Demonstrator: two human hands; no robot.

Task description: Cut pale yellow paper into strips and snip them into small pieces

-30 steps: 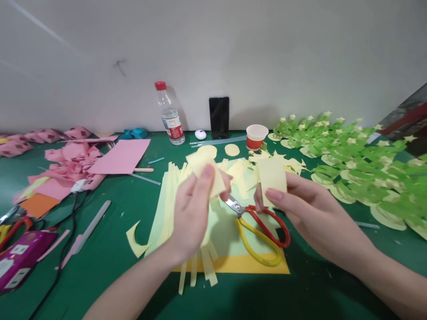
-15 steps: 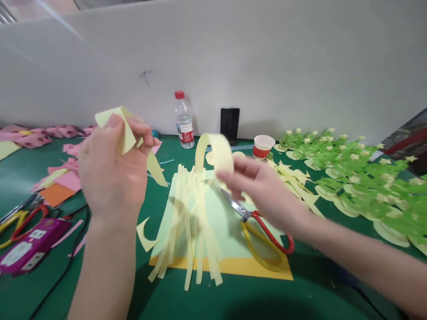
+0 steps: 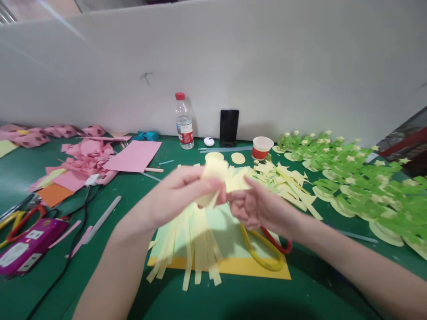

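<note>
The green surface [image 3: 233,304] meets a white wall [image 3: 267,66]; a bottle [image 3: 183,121] stands at the far edge. Over the middle, fingers [image 3: 204,183] of the left hand [image 3: 176,195] and the right hand [image 3: 256,206] pinch yellow paper [image 3: 216,171].

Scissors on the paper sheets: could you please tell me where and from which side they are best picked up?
Take the scissors by the handle loops, from the near right: they lie flat and exposed, blades hidden under the right hand.

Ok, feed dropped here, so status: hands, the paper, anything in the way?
Left hand and right hand both pinching yellow paper, mid-air. Cut strips and scissors lie beneath, untouched. Nothing blocking.
</note>
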